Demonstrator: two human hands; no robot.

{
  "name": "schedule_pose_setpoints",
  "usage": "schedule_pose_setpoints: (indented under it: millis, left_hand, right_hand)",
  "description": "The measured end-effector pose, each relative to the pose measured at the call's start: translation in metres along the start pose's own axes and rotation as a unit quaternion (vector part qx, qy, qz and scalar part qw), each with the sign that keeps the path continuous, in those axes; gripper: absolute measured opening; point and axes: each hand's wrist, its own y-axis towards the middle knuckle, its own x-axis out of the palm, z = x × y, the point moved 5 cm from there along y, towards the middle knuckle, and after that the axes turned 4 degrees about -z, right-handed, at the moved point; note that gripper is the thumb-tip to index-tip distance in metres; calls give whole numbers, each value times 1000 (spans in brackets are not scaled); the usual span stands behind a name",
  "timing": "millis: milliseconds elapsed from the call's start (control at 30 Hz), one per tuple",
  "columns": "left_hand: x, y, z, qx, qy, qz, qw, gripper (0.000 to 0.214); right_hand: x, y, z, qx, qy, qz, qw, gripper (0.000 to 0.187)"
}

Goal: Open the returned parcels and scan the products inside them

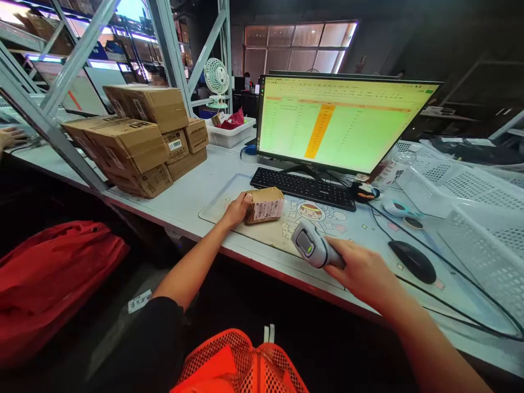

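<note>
A small brown cardboard parcel (pixel 265 205) with a white label lies on the desk mat (pixel 216 207) in front of the keyboard (pixel 303 187). My left hand (pixel 237 209) grips the parcel's left end, fingers closed on it. My right hand (pixel 360 270) is wrapped round the handle of a grey barcode scanner (pixel 311 244), whose head points toward the parcel from a short distance to its right. A monitor (pixel 339 123) with a green and orange spreadsheet stands behind the keyboard.
Stacked cardboard boxes (pixel 139 139) sit at the left of the white table (pixel 192 188). A black mouse (pixel 412 261) and white baskets (pixel 470 202) lie right. A red bag (pixel 53 278) and an orange mesh basket (pixel 241 365) are below. Another person's hand (pixel 11 136) rests far left.
</note>
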Motion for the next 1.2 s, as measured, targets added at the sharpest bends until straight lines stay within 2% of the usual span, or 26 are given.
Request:
schedule_pose_setpoints:
  millis: [233,400,467,533,633,767,867,967,1067,1100,1200]
  left_hand:
    - [3,-3,4,15,31,-2,999,46]
    - [3,-5,5,21,44,7,999,50]
    - [4,-8,6,28,51,9,998,54]
    - [4,-12,7,36,59,11,998,60]
    - [3,-18,6,47,68,13,997,72]
    - [1,-24,4,67,42,17,997,89]
    - [2,-27,7,95,32,19,995,103]
    - [6,-29,10,66,69,6,995,118]
    - [11,-28,8,16,104,-9,994,125]
    - [12,-27,8,17,108,-7,994,124]
    - [12,-24,4,52,89,5,995,121]
  right_hand:
    - [7,28,-53,-85,-25,-20,996,47]
    - [10,33,-62,-89,-35,-9,995,37]
    - [11,34,-52,-72,-38,-5,997,39]
    - [13,37,-31,-29,-38,-9,999,39]
    - [17,44,19,93,-47,-23,994,32]
    - [30,41,87,266,-91,-42,959,38]
    - [41,32,115,338,-115,-57,933,43]
    - [36,33,119,340,-120,-30,932,50]
    - [14,61,113,301,-113,50,945,50]
    - [10,77,111,278,-103,49,954,49]
    - [14,127,114,234,-69,-37,969,37]
